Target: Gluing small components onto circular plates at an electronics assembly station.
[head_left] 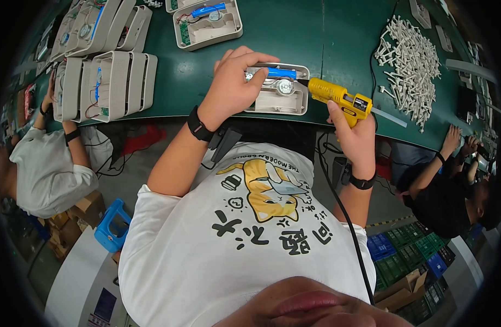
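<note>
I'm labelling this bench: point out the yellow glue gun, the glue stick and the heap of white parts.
Yellow glue gun (pixel 335 94): head view, on its barrel.
Glue stick (pixel 390 117): head view, exposed rear length.
Heap of white parts (pixel 411 71): head view, its middle.

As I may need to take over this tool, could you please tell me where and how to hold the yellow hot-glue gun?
I'd grip the yellow hot-glue gun by its handle, coming from the near right side, as the right hand does: the handle slants toward the wearer, apart from the dark nozzle pointing left and the glue stick jutting from the rear.
</note>
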`<state>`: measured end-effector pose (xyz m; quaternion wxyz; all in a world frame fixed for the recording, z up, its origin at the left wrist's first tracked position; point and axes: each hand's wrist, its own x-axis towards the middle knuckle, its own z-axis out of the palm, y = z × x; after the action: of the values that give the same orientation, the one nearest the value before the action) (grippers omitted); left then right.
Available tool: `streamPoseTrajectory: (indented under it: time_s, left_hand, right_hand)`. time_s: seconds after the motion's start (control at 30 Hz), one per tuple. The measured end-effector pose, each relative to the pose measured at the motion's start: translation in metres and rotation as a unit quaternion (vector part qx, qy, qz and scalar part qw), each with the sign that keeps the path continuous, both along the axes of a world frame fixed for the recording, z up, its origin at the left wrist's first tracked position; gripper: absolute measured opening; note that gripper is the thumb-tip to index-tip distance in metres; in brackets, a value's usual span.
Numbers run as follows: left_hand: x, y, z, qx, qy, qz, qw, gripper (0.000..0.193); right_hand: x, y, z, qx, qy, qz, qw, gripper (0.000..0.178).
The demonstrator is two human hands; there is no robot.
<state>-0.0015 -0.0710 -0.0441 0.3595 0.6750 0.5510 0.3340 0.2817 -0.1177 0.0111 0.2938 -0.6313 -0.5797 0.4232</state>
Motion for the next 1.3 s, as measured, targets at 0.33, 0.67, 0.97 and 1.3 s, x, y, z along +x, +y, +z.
streamPoseTrajectory:
  time_s: [0.33, 0.67, 0.97, 1.3]
  left_hand:
    - [0.0, -0.007, 0.003, 0.044, 0.027, -0.005, 0.999, 0.029]
    - [-0.004, -0.009, 0.005, 0.056, 0.051, -0.038, 0.996, 0.042]
    - [-0.006, -0.009, 0.005, 0.064, 0.043, -0.044, 0.996, 0.043]
    - [-0.02, -0.024, 0.032, 0.068, 0.026, -0.064, 0.995, 0.06]
  right_hand:
    - [-0.012, -0.001, 0.018, 0.044, -0.098, 0.039, 0.993, 0.03]
    - [-0.046, 0.01, 0.013, 0.054, -0.048, 0.095, 0.993, 0.027]
    - [-0.051, 0.01, 0.02, 0.037, -0.08, 0.089, 0.992, 0.028]
    - [-0.038, 0.015, 0.018, 0.052, -0.001, 0.087, 0.995, 0.03]
